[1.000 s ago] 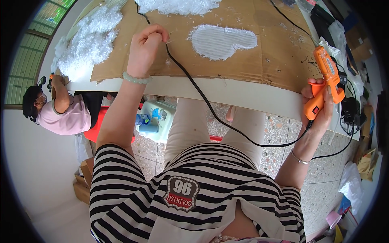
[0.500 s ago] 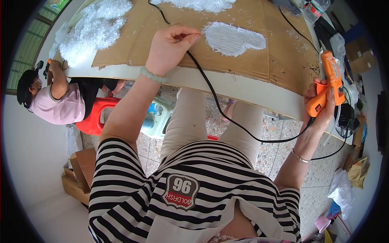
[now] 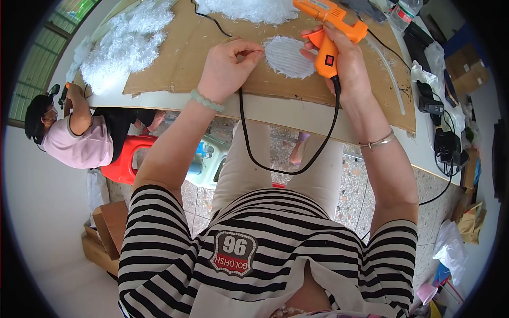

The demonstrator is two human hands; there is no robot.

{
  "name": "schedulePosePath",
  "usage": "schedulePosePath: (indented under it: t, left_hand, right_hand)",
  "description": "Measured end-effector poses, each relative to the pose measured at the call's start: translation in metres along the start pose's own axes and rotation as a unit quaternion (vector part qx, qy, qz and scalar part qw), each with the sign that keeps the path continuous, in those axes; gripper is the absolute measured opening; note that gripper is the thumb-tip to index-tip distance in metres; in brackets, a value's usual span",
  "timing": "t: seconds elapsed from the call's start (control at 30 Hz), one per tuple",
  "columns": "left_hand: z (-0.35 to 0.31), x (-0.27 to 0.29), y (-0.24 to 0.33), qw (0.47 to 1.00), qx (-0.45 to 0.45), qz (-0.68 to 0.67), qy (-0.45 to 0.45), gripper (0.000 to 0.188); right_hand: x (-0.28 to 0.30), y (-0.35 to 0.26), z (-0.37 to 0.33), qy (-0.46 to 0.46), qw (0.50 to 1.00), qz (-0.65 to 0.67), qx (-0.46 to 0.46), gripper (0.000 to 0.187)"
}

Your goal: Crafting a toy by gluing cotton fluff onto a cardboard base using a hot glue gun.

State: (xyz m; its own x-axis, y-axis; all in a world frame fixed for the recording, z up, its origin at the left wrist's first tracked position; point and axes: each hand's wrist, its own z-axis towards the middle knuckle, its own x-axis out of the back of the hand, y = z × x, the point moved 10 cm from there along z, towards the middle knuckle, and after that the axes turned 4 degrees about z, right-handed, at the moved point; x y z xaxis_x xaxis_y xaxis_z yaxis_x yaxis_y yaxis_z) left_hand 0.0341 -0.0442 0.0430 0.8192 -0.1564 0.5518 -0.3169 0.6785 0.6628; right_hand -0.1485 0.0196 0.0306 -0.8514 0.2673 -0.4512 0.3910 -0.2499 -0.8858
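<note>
An orange hot glue gun [image 3: 327, 51] is gripped in my right hand [image 3: 351, 61], its nozzle pointing away to the upper left. A clear glue stick [image 3: 392, 79] trails from its back end. Below the gun lies a flat white ribbed piece with a fringed edge [image 3: 289, 57], partly covered by the gun and my right fingers. At that piece's left edge, my left hand [image 3: 230, 66] is closed in a pinch. What sits between those fingertips is too small to make out. The gun's black cord [image 3: 286, 172] hangs in a loop past the table edge.
Brown cardboard [image 3: 175, 58] covers the white table. Fluffy white shreds lie in a heap [image 3: 124, 45] at left and another [image 3: 249, 8] at the back. Black adapters and cables [image 3: 448, 148] hang at the right edge. A co-worker [image 3: 79, 132] sits at far left by a red stool [image 3: 124, 159].
My right hand has carried the glue gun from the table's right edge leftward and up over the white fringed piece. My left hand stays pinched at nearly the same spot.
</note>
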Motion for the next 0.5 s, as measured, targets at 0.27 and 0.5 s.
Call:
schedulePosePath:
  t: [0.27,0.5]
  left_hand:
    - [-0.026,0.043,-0.041,0.987,0.136,-0.086,0.027,0.015]
    - [-0.064,0.064,-0.033,0.951,0.177,-0.247,0.051,0.016]
  right_hand:
    - [0.0,0.015,0.003,-0.016,0.999,-0.032,-0.019,0.026]
    - [0.006,0.021,0.006,-0.001,1.0,-0.023,-0.019,0.025]
